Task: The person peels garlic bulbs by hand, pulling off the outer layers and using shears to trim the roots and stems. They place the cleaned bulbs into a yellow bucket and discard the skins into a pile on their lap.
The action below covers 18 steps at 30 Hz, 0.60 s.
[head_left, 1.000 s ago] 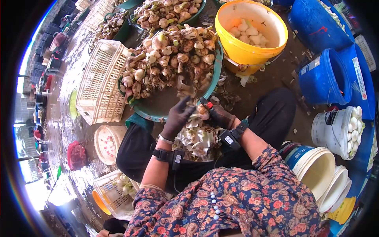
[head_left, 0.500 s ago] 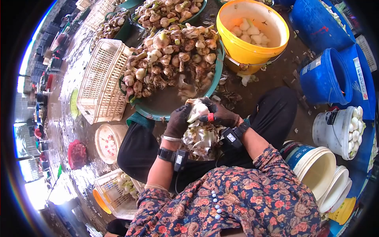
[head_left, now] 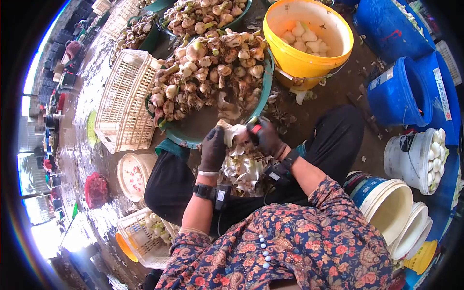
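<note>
In dark gloves, both of my hands meet above my lap, at the near rim of a green basin (head_left: 267, 92) heaped with unpeeled garlic bulbs (head_left: 208, 77). My left hand (head_left: 213, 149) is closed on a whitish garlic bulb (head_left: 235, 132) with loose skin hanging from it. My right hand (head_left: 270, 140), just right of the bulb, is closed around a small red-and-black tool (head_left: 255, 127); motion blurs it and no blade shows. Below the hands lies a pile of papery garlic skins (head_left: 246, 170) between my legs.
A yellow bucket (head_left: 300, 72) with peeled white bulbs stands beyond the basin to the right. Blue buckets (head_left: 394, 94), a white bucket (head_left: 406, 157) full of white bulbs and stacked pails (head_left: 382, 203) line the right. Left are a plastic crate (head_left: 123, 104) and a pale tub (head_left: 131, 176).
My hands have drawn apart slightly. The right hand has shifted up and to the right with the tool, while the left still holds the bulb a little further left.
</note>
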Available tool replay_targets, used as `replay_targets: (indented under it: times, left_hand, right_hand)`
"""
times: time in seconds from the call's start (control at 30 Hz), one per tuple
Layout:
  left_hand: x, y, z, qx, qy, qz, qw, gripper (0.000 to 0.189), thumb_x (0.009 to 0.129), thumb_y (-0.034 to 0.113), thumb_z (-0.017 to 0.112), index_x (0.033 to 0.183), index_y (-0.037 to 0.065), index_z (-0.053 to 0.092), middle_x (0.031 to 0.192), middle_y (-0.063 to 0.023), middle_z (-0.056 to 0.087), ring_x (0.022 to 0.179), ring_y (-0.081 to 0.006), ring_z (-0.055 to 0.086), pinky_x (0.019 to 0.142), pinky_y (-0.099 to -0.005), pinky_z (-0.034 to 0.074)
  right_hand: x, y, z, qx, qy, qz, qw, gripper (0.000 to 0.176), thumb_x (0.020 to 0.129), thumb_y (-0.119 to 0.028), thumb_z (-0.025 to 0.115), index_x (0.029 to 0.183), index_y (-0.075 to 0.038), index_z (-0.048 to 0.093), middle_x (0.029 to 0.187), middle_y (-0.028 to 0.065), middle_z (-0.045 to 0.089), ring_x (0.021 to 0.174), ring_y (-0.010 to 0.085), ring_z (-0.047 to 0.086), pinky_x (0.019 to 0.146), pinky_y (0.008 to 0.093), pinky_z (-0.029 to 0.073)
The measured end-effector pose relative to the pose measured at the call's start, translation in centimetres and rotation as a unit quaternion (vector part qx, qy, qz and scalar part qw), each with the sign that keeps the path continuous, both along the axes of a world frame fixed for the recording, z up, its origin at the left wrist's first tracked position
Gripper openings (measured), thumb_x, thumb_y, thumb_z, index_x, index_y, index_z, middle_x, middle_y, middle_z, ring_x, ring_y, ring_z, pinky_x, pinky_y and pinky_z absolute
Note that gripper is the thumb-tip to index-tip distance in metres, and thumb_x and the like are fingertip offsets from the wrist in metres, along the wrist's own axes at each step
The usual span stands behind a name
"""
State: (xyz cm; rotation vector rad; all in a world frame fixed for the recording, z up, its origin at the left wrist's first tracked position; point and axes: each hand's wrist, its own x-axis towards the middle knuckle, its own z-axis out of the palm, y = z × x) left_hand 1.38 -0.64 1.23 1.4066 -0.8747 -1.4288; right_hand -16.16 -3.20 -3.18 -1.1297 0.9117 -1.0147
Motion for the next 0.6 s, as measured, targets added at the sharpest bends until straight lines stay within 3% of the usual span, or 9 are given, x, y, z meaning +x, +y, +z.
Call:
replay_targets:
  times: [0.07, 0.1, 0.2, 0.27, 0.33, 0.4, 0.47, 0.5, 0.6]
  left_hand:
    - [-0.2, 0.6, 2.1, -0.039, 0.055, -0.002, 0.998, 0.034, 0.094, 0.031, 0.051, 0.099, -0.001, 0.062, 0.087, -0.0019, 0.063, 0.077, -0.0071, 0.056, 0.068, -0.0236, 0.046]
    - [0.5, 1.2, 2.8, -0.076, -0.019, -0.072, 0.994, 0.032, 0.094, 0.030, 0.051, 0.100, 0.000, 0.062, 0.088, -0.0013, 0.063, 0.080, -0.0083, 0.056, 0.071, -0.0252, 0.046]
    - [3.5, 1.9, 4.3, 0.079, -0.050, -0.347, 0.933, 0.029, 0.087, 0.021, 0.061, 0.107, -0.001, 0.059, 0.095, -0.0057, 0.064, 0.083, -0.0126, 0.057, 0.078, -0.0278, 0.046]
    - [3.6, 1.4, 4.0, 0.054, -0.200, -0.511, 0.834, 0.054, 0.078, 0.026, 0.071, 0.120, -0.002, 0.052, 0.108, -0.0130, 0.062, 0.099, -0.0192, 0.058, 0.087, -0.0309, 0.046]
    - [3.3, 0.9, 2.6, -0.111, -0.469, -0.365, 0.797, 0.057, 0.074, 0.029, 0.075, 0.117, 0.000, 0.053, 0.105, -0.0110, 0.063, 0.094, -0.0177, 0.058, 0.083, -0.0313, 0.047]
    - [1.6, -0.1, 2.3, -0.043, -0.375, -0.247, 0.893, 0.053, 0.077, 0.027, 0.072, 0.118, 0.001, 0.052, 0.110, -0.0121, 0.061, 0.094, -0.0202, 0.059, 0.079, -0.0326, 0.048]
    - [-0.1, -0.9, 1.7, -0.172, -0.200, -0.193, 0.945, 0.046, 0.083, 0.026, 0.066, 0.119, 0.003, 0.051, 0.104, -0.0091, 0.061, 0.086, -0.0186, 0.061, 0.071, -0.0308, 0.050]
    - [-0.5, -1.3, 1.0, -0.172, -0.200, -0.188, 0.946, 0.046, 0.083, 0.026, 0.066, 0.119, 0.003, 0.051, 0.104, -0.0091, 0.061, 0.086, -0.0186, 0.061, 0.071, -0.0308, 0.050]
    - [-1.6, -1.5, -0.5, 0.057, 0.070, -0.155, 0.984, 0.040, 0.088, 0.025, 0.060, 0.119, 0.001, 0.048, 0.096, -0.0043, 0.061, 0.079, -0.0110, 0.060, 0.064, -0.0263, 0.050]
  right_hand:
    - [-1.6, -1.1, -2.0, 0.353, -0.301, -0.005, 0.886, 0.018, 0.089, -0.026, 0.051, 0.086, -0.010, 0.059, 0.071, -0.0039, 0.057, 0.054, 0.0068, 0.049, 0.049, 0.0213, 0.040]
    - [-0.9, -1.5, -4.2, 0.218, -0.179, -0.046, 0.958, 0.022, 0.092, -0.029, 0.045, 0.085, -0.013, 0.059, 0.064, -0.0067, 0.054, 0.046, 0.0037, 0.042, 0.042, 0.0174, 0.032]
    - [-2.8, -1.9, -3.1, 0.376, -0.324, -0.024, 0.868, 0.021, 0.091, -0.026, 0.049, 0.093, -0.009, 0.060, 0.071, -0.0013, 0.057, 0.047, 0.0060, 0.041, 0.042, 0.0171, 0.031]
    - [-2.5, -1.9, -2.4, 0.368, -0.265, -0.005, 0.891, 0.021, 0.091, -0.030, 0.047, 0.081, -0.015, 0.058, 0.061, -0.0069, 0.050, 0.045, 0.0042, 0.039, 0.042, 0.0196, 0.031]
    - [-2.3, -1.4, -0.9, 0.320, -0.211, 0.012, 0.923, 0.023, 0.092, -0.028, 0.045, 0.093, -0.009, 0.058, 0.064, -0.0042, 0.048, 0.048, 0.0065, 0.039, 0.043, 0.0193, 0.031]
    - [-2.0, -1.1, 0.1, 0.299, -0.151, 0.017, 0.942, 0.028, 0.093, -0.032, 0.042, 0.092, -0.008, 0.058, 0.066, -0.0037, 0.049, 0.051, 0.0069, 0.041, 0.047, 0.0204, 0.033]
    - [-1.9, -0.7, 1.0, -0.099, 0.078, 0.019, 0.992, 0.034, 0.093, -0.035, 0.041, 0.092, -0.006, 0.057, 0.069, -0.0027, 0.051, 0.057, 0.0065, 0.045, 0.050, 0.0212, 0.035]
    - [-1.2, -0.6, 2.0, 0.102, -0.071, -0.019, 0.992, 0.013, 0.089, -0.017, 0.053, 0.087, -0.006, 0.058, 0.071, -0.0018, 0.052, 0.056, 0.0074, 0.046, 0.050, 0.0227, 0.037]
    - [0.1, -0.7, 0.3, 0.093, -0.023, -0.031, 0.995, 0.011, 0.089, -0.017, 0.054, 0.091, -0.006, 0.057, 0.073, -0.0016, 0.053, 0.056, 0.0068, 0.045, 0.050, 0.0227, 0.038]
